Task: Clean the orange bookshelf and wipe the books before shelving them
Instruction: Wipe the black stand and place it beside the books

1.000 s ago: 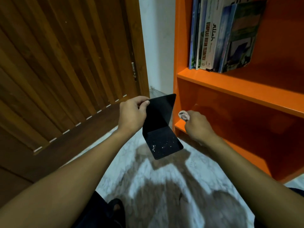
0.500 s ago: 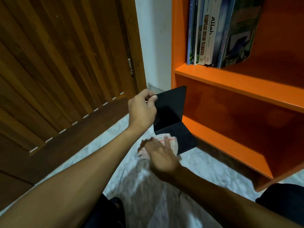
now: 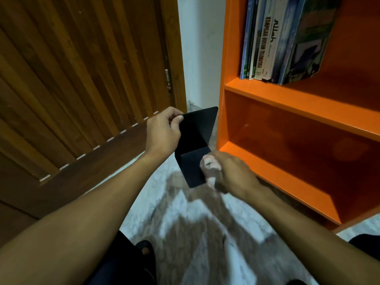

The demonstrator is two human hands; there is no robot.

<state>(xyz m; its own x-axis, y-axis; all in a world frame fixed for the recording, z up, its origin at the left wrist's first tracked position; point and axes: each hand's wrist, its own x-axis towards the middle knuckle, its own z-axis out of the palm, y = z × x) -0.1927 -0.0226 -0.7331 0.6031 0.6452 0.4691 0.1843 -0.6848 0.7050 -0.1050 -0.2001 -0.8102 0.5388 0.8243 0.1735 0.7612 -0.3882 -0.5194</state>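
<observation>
bookend (image 3: 194, 136): showing as matt black, smooth | bookshelf (image 3: 292, 103): gleaming glossy orange, smooth paint | door (image 3: 82, 79): showing slatted brown wood, slight sheen | floor (image 3: 185, 229): looking like veined marble | cloth (image 3: 209, 164): looking soft, pale

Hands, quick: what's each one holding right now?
Left hand: pinches the top edge of the black bookend.
Right hand: grips a wadded cloth against the bookend's base.
</observation>
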